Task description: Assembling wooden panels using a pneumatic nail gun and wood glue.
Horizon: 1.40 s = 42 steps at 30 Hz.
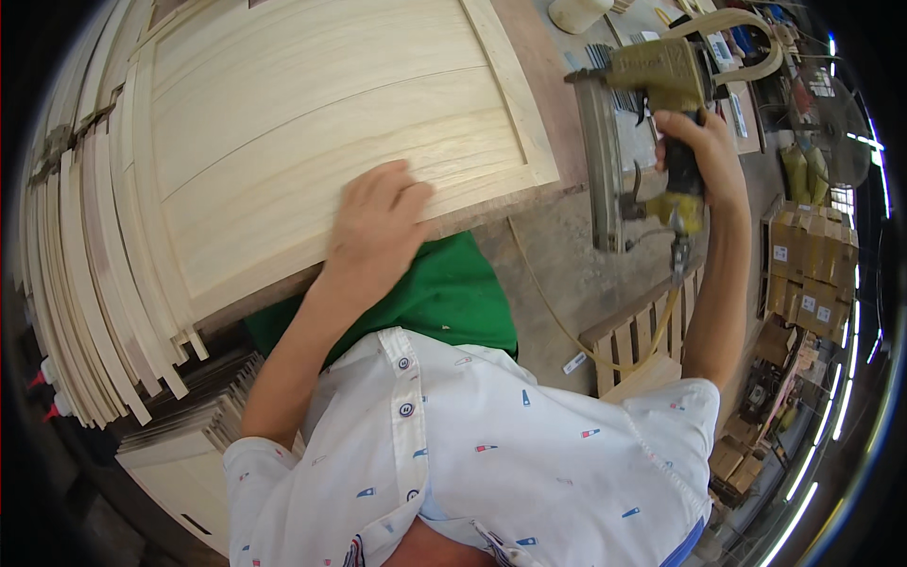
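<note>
A pale wooden framed panel (321, 123) lies flat in front of me, with a raised frame strip along its edges. Over its near edge is my left hand (378, 213), slightly blurred, its fingers curled; whether they touch the wood or hold anything cannot be made out. Off to the right, my right hand (704, 156) is wrapped round the black grip of a pneumatic nail gun (652, 71). The gun is raised beside the panel, its long magazine pointing toward me. A yellowish air hose (652, 352) runs from the base of its handle.
Thin wooden strips (94, 274) are stacked along the panel's left side. More panels (179, 472) stand below them. A slatted wooden pallet (652, 326) is on the floor at right, with cardboard boxes (808, 269) and a fan (831, 128) beyond. A whitish container (578, 13) stands on the far worktop.
</note>
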Available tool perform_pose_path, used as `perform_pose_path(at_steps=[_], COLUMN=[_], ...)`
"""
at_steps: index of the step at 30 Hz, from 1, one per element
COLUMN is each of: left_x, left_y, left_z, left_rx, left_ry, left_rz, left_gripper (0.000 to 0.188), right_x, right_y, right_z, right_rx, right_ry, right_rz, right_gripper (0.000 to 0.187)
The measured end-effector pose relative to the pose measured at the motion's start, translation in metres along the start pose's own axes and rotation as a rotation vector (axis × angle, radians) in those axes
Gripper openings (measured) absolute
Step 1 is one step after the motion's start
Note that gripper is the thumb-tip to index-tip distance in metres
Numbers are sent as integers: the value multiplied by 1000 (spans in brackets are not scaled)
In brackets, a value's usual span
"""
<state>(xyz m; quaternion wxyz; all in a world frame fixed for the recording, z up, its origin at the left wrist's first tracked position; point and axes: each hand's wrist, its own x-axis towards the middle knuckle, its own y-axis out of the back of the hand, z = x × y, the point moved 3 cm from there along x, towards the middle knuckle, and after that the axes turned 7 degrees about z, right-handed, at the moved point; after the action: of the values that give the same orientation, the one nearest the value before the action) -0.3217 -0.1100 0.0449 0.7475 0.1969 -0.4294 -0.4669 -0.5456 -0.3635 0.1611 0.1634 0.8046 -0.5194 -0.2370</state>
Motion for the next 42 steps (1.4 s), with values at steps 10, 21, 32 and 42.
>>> perform_pose_path(at_steps=[10, 21, 32, 42], left_x=[-68, -94, -88, -71], left_y=[76, 103, 112, 138], left_z=[-33, -44, -38, -23], left_rx=[160, 225, 224, 191], left_ry=[267, 364, 291, 344], left_rz=[28, 92, 111, 130], left_gripper=[39, 41, 36, 37], right_x=[93, 66, -10, -4], right_y=[24, 15, -112, -121], right_z=[91, 88, 54, 13], right_rx=[279, -636, 138, 45], right_ry=[-156, 409, 63, 70], right_rz=[-66, 484, -72, -127], right_gripper=[31, 41, 40, 47])
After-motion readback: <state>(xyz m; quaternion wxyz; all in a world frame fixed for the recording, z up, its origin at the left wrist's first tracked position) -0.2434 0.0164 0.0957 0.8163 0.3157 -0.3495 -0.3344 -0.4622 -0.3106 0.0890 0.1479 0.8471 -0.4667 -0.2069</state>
